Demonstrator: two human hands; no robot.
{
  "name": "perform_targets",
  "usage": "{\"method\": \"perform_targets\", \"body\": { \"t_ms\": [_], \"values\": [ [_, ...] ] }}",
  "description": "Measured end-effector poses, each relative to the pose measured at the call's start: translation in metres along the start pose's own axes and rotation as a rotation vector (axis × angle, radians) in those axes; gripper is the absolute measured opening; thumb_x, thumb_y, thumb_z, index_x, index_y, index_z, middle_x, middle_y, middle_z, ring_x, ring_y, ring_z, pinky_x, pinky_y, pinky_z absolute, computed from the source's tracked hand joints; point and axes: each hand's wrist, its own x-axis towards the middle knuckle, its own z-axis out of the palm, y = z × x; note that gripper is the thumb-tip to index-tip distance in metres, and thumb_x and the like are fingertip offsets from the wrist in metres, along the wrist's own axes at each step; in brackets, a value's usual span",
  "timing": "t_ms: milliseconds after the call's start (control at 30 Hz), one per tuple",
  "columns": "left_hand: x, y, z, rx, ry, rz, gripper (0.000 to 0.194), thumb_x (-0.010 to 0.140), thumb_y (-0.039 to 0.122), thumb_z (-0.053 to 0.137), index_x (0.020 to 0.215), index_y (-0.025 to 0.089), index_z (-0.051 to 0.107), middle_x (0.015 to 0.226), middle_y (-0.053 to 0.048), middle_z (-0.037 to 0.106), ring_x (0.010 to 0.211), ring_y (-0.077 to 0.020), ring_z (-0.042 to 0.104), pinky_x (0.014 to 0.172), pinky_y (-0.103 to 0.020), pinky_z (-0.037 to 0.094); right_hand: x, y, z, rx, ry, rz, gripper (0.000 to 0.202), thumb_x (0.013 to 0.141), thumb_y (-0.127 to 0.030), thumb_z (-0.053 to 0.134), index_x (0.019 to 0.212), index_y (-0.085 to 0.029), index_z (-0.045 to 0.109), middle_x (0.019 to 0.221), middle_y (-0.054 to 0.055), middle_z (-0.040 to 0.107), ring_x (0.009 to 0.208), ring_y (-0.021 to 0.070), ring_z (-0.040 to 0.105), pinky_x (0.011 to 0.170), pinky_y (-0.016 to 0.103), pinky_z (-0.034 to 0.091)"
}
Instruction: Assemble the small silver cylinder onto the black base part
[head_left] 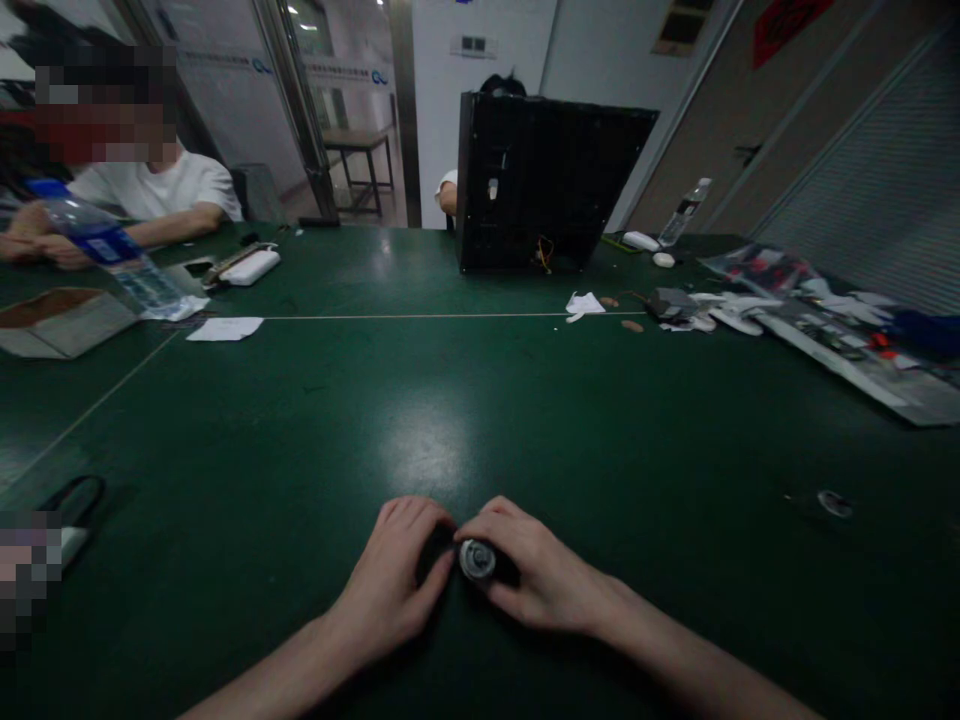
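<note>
At the front middle of the green table [315,430], a small cylinder [477,560] with a round grey metallic end and dark sides is in my right hand [540,565]. Fingers and thumb curl around it, and its end faces up toward me. Close against it on the left is my left hand [397,570], with curved fingers and the thumb drawn in toward the fingertips. Its fingertips meet the right hand's beside the cylinder; what they pinch, if anything, is hidden. Farther right lies a small round part [835,503] with a silvery rim, blurred.
A large black box [555,185] stands at the far edge, a person behind it. At far left sits a person in a white shirt [172,185], near a blue-capped bottle [124,250] and an open carton [67,325]. Cluttered parts and a board [847,360] lie right.
</note>
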Motion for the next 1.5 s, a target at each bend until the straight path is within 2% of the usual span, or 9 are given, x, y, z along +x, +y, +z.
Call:
{"method": "perform_targets", "body": {
  "t_ms": [133, 267, 400, 567, 633, 800, 1133, 1367, 1500],
  "values": [
    [0.001, 0.001, -0.001, -0.012, 0.0, 0.001, 0.015, 0.083, 0.014, 0.047, 0.096, 0.019, 0.053, 0.097, -0.006, 0.06, 0.093, -0.0225, 0.053, 0.087, -0.041, 0.042, 0.0, 0.004, 0.005, 0.174, 0.06, 0.252, 0.047, 0.063, -0.026, 0.079, 0.105, -0.019, 0.059, 0.094, 0.003, 0.061, 0.082, 0.0163, 0.054, 0.076, 0.03, 0.044],
    [0.0, 0.001, -0.001, -0.013, -0.008, -0.003, 0.015, 0.083, 0.014, 0.048, 0.097, 0.019, 0.052, 0.098, -0.006, 0.059, 0.095, -0.0224, 0.053, 0.087, -0.041, 0.041, 0.002, 0.009, 0.01, 0.672, 0.078, 0.467, 0.05, 0.06, -0.044, 0.079, 0.097, -0.016, 0.059, 0.085, 0.002, 0.06, 0.076, 0.0165, 0.056, 0.068, 0.028, 0.045],
    [-0.001, 0.001, -0.001, -0.011, -0.011, -0.006, 0.016, 0.083, 0.014, 0.048, 0.097, 0.02, 0.053, 0.099, -0.006, 0.06, 0.095, -0.0228, 0.053, 0.087, -0.041, 0.042, 0.003, 0.01, 0.01, 0.858, 0.108, 0.44, 0.05, 0.065, -0.051, 0.075, 0.097, -0.016, 0.059, 0.089, 0.004, 0.061, 0.085, 0.02, 0.058, 0.077, 0.032, 0.045],
    [0.0, 0.001, -0.002, -0.015, -0.02, -0.015, 0.015, 0.084, 0.015, 0.048, 0.097, 0.02, 0.053, 0.098, -0.006, 0.059, 0.094, -0.023, 0.053, 0.086, -0.042, 0.042, 0.001, 0.008, 0.011, 0.913, 0.101, 0.465, 0.071, 0.063, -0.04, 0.08, 0.122, -0.022, 0.043, 0.093, 0.003, 0.06, 0.085, 0.0181, 0.059, 0.077, 0.032, 0.046],
    [0.001, 0.001, -0.002, -0.015, -0.015, -0.012, 0.015, 0.084, 0.016, 0.048, 0.097, 0.019, 0.052, 0.098, -0.006, 0.059, 0.094, -0.0233, 0.053, 0.086, -0.043, 0.042, 0.0, 0.007, 0.012, 0.937, 0.107, 0.46, 0.074, 0.065, -0.037, 0.08, 0.124, -0.024, 0.038, 0.091, 0.001, 0.06, 0.081, 0.0159, 0.059, 0.075, 0.03, 0.046],
    [0.0, 0.001, -0.002, -0.014, -0.021, -0.009, 0.015, 0.084, 0.016, 0.047, 0.098, 0.019, 0.052, 0.098, -0.006, 0.059, 0.094, -0.0228, 0.053, 0.087, -0.042, 0.042, 0.001, 0.005, 0.014, 0.987, 0.133, 0.431, 0.061, 0.069, -0.041, 0.077, 0.114, -0.02, 0.041, 0.084, 0.001, 0.06, 0.073, 0.0131, 0.058, 0.066, 0.025, 0.043],
    [0.0, -0.001, -0.002, 0.013, -0.004, 0.002, 0.017, 0.083, 0.015, 0.048, 0.098, 0.02, 0.054, 0.099, -0.006, 0.06, 0.095, -0.0226, 0.053, 0.087, -0.042, 0.043, 0.008, 0.017, 0.015, 1.501, 0.369, 0.616, 0.047, 0.072, -0.051, 0.071, 0.093, -0.015, 0.049, 0.071, 0.004, 0.06, 0.063, 0.0137, 0.056, 0.055, 0.022, 0.036],
    [-0.001, 0.0, -0.001, 0.022, -0.007, -0.007, 0.017, 0.083, 0.016, 0.048, 0.098, 0.02, 0.054, 0.099, -0.006, 0.06, 0.095, -0.023, 0.054, 0.088, -0.042, 0.043, 0.009, 0.015, 0.014, 1.496, 0.368, 0.614, 0.045, 0.072, -0.05, 0.071, 0.092, -0.016, 0.048, 0.07, 0.003, 0.059, 0.064, 0.0141, 0.056, 0.056, 0.022, 0.036],
    [-0.001, 0.0, -0.001, -0.001, 0.002, -0.01, 0.016, 0.083, 0.016, 0.048, 0.097, 0.019, 0.054, 0.099, -0.006, 0.06, 0.095, -0.0229, 0.054, 0.087, -0.042, 0.044, 0.006, 0.01, 0.012, 1.343, 0.344, 0.547, 0.05, 0.074, -0.049, 0.069, 0.106, -0.018, 0.046, 0.073, 0.001, 0.058, 0.067, 0.0142, 0.056, 0.057, 0.023, 0.038]
  ]
}}
